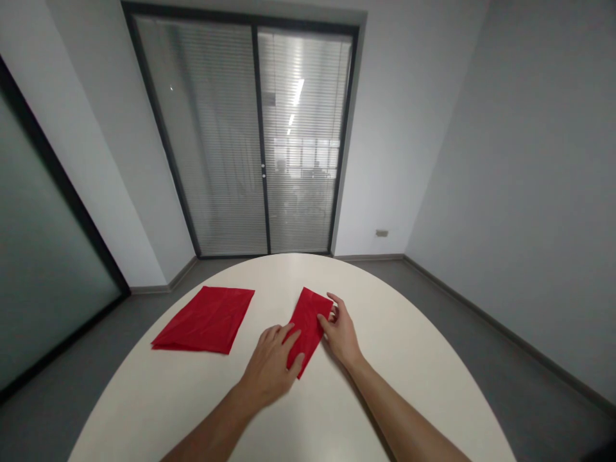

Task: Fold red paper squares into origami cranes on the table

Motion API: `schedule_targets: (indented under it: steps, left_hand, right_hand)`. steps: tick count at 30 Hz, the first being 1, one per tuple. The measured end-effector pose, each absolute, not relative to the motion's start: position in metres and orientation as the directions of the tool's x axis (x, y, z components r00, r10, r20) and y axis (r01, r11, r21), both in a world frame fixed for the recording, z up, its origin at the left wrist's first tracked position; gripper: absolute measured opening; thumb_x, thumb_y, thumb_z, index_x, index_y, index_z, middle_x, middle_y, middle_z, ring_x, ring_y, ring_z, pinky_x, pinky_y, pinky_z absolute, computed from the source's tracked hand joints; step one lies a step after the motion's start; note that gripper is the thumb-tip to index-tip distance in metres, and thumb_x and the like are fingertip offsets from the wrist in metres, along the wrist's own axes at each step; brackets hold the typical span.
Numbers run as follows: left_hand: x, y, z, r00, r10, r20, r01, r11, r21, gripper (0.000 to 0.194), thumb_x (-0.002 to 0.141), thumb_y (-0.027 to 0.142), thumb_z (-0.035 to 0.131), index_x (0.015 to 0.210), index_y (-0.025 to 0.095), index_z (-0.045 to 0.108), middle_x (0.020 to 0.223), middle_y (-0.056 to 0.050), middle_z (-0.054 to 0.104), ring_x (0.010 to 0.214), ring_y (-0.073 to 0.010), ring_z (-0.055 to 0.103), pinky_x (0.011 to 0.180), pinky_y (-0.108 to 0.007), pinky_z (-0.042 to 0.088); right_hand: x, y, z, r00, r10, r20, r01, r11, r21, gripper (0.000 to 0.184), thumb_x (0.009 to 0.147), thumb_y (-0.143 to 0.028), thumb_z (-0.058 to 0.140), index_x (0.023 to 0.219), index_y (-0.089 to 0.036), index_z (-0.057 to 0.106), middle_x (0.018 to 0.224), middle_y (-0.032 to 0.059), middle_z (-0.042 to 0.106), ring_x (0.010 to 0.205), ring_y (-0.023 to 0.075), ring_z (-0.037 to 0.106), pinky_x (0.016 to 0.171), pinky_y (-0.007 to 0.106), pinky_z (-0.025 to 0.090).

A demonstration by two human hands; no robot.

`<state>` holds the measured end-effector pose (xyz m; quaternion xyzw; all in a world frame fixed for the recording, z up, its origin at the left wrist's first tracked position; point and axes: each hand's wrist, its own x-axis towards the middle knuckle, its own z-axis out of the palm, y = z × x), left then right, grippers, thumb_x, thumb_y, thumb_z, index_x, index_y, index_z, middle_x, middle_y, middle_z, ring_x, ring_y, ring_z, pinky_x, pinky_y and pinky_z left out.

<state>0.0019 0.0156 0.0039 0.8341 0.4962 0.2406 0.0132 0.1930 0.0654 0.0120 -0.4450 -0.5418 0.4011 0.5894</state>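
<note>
A narrow red folded sheet (312, 312) lies slantwise on the white table in front of me; whether it is thin plastic or cloth I cannot tell. My left hand (273, 364) rests on its lower left part with fingers spread. At its right edge, my right hand (342, 333) has the thumb on top and the other fingers curled by the edge, partly hidden. To the left lies a second, wider red sheet (205, 321), flat with creases and layered edges, touched by neither hand.
The round white table (394, 359) has a curved edge on the far side and both flanks. Beyond it stand a dark-framed glass door (262, 192) with blinds and a grey wall (529, 192). A frosted panel (43, 256) is at the left.
</note>
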Motion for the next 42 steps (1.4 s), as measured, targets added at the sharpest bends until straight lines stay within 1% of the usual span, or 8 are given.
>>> schedule_targets:
  steps: [5,10,13,21,29,36,38,42]
  left_hand:
    - [-0.002,0.026,0.002,0.188,0.846,0.499,0.745,-0.454,0.489,0.043,0.098,0.029,0.042,0.139,0.019,0.052,0.14,-0.012,0.057,0.13,-0.0256,0.051,0.111,-0.048,0.04]
    - [-0.006,0.037,0.005,-0.014,0.9,0.435,0.548,-0.357,0.757,0.036,0.094,0.031,0.05,0.127,0.019,0.057,0.103,-0.009,0.073,0.098,-0.0226,0.068,0.093,-0.04,0.051]
    - [-0.007,0.037,0.008,-0.087,0.903,0.42,0.444,-0.343,0.828,0.03,0.091,0.032,0.055,0.117,0.02,0.063,0.098,-0.007,0.073,0.094,-0.0217,0.069,0.089,-0.036,0.052]
    - [-0.006,0.035,0.013,-0.169,0.897,0.408,0.309,-0.344,0.886,0.041,0.09,0.032,0.057,0.129,0.019,0.058,0.097,-0.006,0.07,0.085,-0.0165,0.066,0.077,-0.027,0.053]
    - [-0.002,0.032,0.016,-0.084,0.905,0.417,0.342,-0.367,0.865,0.029,0.09,0.032,0.056,0.112,0.018,0.069,0.105,-0.009,0.073,0.088,-0.0186,0.067,0.075,-0.029,0.056]
    - [-0.009,0.038,0.009,-0.142,0.873,0.467,0.369,-0.391,0.843,0.03,0.091,0.034,0.058,0.116,0.019,0.069,0.115,-0.01,0.071,0.104,-0.0218,0.066,0.095,-0.037,0.052]
    - [-0.009,0.038,0.01,-0.15,0.86,0.488,0.381,-0.406,0.831,0.027,0.091,0.033,0.059,0.111,0.02,0.07,0.112,-0.009,0.072,0.106,-0.0225,0.065,0.098,-0.039,0.05]
    - [-0.008,0.037,0.012,-0.137,0.835,0.532,0.388,-0.449,0.805,0.02,0.092,0.031,0.058,0.104,0.021,0.07,0.105,-0.007,0.071,0.101,-0.0214,0.066,0.095,-0.038,0.051]
  right_hand:
    - [0.19,0.069,0.013,0.069,0.95,0.305,-0.217,0.313,-0.925,0.064,0.08,-0.039,0.07,0.134,-0.024,0.04,0.111,0.0085,0.069,0.098,0.0229,0.069,0.088,0.041,0.056]
    - [0.19,0.071,0.011,0.031,0.969,0.245,-0.317,0.242,-0.917,0.079,0.075,-0.044,0.077,0.14,-0.028,0.035,0.118,0.0098,0.067,0.1,0.0257,0.07,0.089,0.046,0.057]
    - [0.189,0.068,0.011,-0.014,0.977,0.214,-0.332,0.198,-0.922,0.087,0.075,-0.046,0.078,0.145,-0.03,0.029,0.123,0.0104,0.064,0.097,0.0245,0.071,0.088,0.045,0.058]
    - [0.187,0.061,0.013,-0.122,0.971,0.206,-0.377,0.147,-0.914,0.101,0.071,-0.032,0.081,0.151,-0.036,0.019,0.131,0.01,0.058,0.079,0.0169,0.072,0.076,0.038,0.06]
    - [0.193,0.067,0.013,-0.016,0.96,0.278,-0.312,0.259,-0.914,0.069,0.076,-0.036,0.079,0.136,-0.033,0.044,0.139,0.0085,0.053,0.071,0.0106,0.066,0.072,0.032,0.057]
    - [0.193,0.059,0.021,-0.152,0.932,0.33,-0.065,0.324,-0.944,0.045,0.074,-0.037,0.08,0.116,-0.025,0.067,0.161,0.0082,0.024,0.105,0.0209,0.065,0.09,0.037,0.054]
    - [0.194,0.059,0.02,-0.172,0.919,0.354,0.027,0.363,-0.931,0.04,0.078,-0.037,0.077,0.115,-0.026,0.069,0.159,0.0081,0.029,0.11,0.0223,0.062,0.092,0.038,0.052]
    - [0.194,0.061,0.017,-0.175,0.892,0.417,0.177,0.445,-0.878,0.023,0.086,-0.035,0.069,0.106,-0.024,0.073,0.129,0.0087,0.062,0.106,0.0226,0.061,0.087,0.036,0.049]
